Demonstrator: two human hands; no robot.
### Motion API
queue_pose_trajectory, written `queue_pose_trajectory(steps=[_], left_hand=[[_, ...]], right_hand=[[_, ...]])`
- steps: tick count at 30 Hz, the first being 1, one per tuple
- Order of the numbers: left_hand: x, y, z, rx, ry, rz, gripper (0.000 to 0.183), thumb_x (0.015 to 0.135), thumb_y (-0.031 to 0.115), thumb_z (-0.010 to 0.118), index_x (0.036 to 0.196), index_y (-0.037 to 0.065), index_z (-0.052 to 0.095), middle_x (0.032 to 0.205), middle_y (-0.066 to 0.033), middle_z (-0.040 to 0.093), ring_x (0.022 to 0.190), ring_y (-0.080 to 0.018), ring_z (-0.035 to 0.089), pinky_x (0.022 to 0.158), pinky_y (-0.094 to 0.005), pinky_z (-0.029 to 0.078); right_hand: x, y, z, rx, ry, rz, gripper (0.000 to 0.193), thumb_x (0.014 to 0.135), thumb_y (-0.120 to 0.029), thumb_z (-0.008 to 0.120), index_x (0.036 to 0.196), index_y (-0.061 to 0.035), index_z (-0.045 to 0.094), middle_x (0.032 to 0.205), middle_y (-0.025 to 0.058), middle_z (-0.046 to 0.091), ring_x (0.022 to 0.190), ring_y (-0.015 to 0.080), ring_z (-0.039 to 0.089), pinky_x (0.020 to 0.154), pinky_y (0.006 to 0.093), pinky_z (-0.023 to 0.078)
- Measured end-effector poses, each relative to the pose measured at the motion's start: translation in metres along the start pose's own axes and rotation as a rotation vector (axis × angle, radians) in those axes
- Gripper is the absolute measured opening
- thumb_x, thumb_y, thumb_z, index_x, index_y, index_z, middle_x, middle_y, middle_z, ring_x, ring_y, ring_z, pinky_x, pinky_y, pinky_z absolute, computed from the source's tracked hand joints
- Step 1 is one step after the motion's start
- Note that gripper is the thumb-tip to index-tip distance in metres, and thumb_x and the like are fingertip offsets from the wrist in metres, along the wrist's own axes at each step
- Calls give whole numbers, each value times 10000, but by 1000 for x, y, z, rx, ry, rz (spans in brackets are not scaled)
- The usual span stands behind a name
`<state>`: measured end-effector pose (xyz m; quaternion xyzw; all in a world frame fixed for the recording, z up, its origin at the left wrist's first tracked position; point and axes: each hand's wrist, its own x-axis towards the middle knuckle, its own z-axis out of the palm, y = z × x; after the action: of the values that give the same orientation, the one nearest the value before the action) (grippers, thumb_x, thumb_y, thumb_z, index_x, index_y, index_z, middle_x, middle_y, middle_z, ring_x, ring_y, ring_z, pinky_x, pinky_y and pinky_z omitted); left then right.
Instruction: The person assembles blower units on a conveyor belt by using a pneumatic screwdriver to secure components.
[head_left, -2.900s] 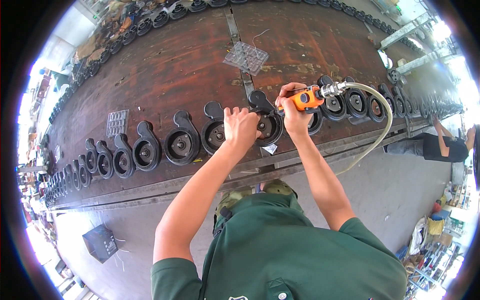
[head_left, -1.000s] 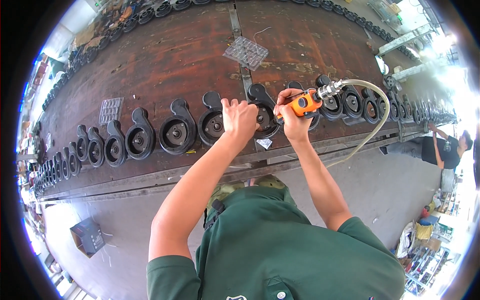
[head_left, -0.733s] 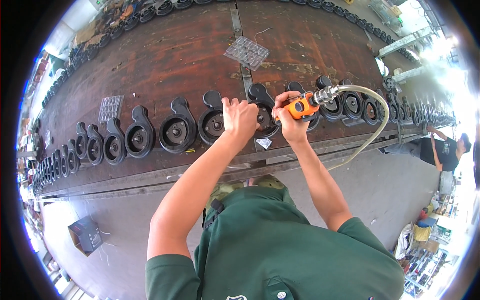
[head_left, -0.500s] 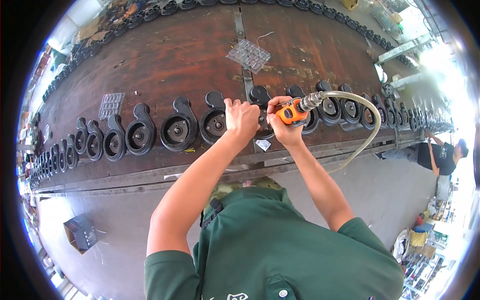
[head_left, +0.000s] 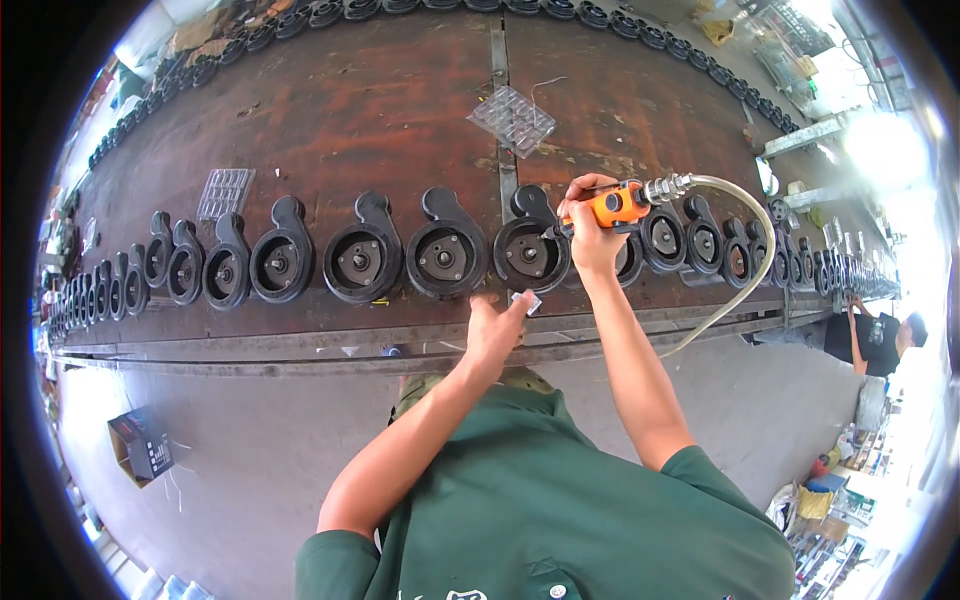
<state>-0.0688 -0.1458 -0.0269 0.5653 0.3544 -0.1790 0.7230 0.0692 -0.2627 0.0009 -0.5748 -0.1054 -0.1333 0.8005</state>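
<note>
My right hand (head_left: 597, 235) grips an orange air screwdriver (head_left: 617, 205), its hose fitting pointing right. The dark tip of the tool reaches over a round black housing (head_left: 528, 252) with a short neck; whether it touches a screw I cannot tell. At the table's front edge, just below that housing, my left hand (head_left: 493, 328) has thumb and fingers apart, with the fingertips slightly blurred. Its thumb is at a small clear plastic bag (head_left: 533, 303), whose contents are too small to make out. Another black housing (head_left: 444, 258) lies just left of the tool.
Similar housings line the front and far edges of the brown table (head_left: 400, 120). Clear plastic trays (head_left: 512, 120) lie farther back. A pale air hose (head_left: 765, 255) loops down at the right. A box (head_left: 140, 448) stands on the floor; another person (head_left: 870, 335) is at the far right.
My left hand has left the housing and come down to the small bag at the table edge. My right hand has raised the screwdriver slightly up and right. The view has shifted a little.
</note>
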Motion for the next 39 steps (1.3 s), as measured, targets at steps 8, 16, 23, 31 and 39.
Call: queue_pose_trajectory(steps=[8, 16, 23, 31, 39], left_hand=[[50, 7, 16, -187, -132, -112, 491, 877, 290, 784, 1085, -106, 581, 869, -147, 663, 632, -219, 684, 596, -328, 606], [64, 5, 25, -240, -131, -125, 253, 883, 133, 726, 1016, -74, 665, 894, -140, 712, 675, -236, 708, 581, -314, 600], [63, 5, 25, -252, -131, -111, 242, 883, 117, 707, 1021, -81, 678, 888, -137, 712, 685, -225, 711, 591, -306, 595], [64, 4, 27, -233, -130, -73, 249, 880, 114, 707, 1034, -80, 681, 886, -141, 709, 669, -232, 720, 574, -300, 604], [73, -5, 27, -232, -143, -50, 238, 875, 129, 712, 1011, -64, 681, 896, -131, 709, 661, -226, 716, 566, -299, 610]], right_hand=[[4, 5, -7, -63, -83, 25, 264, 844, 87, 549, 1094, 2, 551, 903, 93, 620, 693, 156, 609, 670, 310, 539], [3, 9, 4, -101, -118, -9, 233, 815, 91, 602, 1032, 7, 587, 857, 78, 646, 685, 127, 632, 612, 253, 532], [9, 13, 2, -90, -190, 24, 218, 828, 77, 582, 1032, 1, 583, 853, 73, 639, 680, 132, 623, 622, 263, 523], [8, 13, 5, -67, -144, 13, 183, 812, 64, 628, 988, 15, 610, 814, 58, 658, 659, 113, 631, 614, 248, 534], [5, 3, 16, -87, -150, -22, 218, 817, 83, 622, 1025, 19, 623, 841, 75, 671, 670, 113, 637, 604, 245, 532]])
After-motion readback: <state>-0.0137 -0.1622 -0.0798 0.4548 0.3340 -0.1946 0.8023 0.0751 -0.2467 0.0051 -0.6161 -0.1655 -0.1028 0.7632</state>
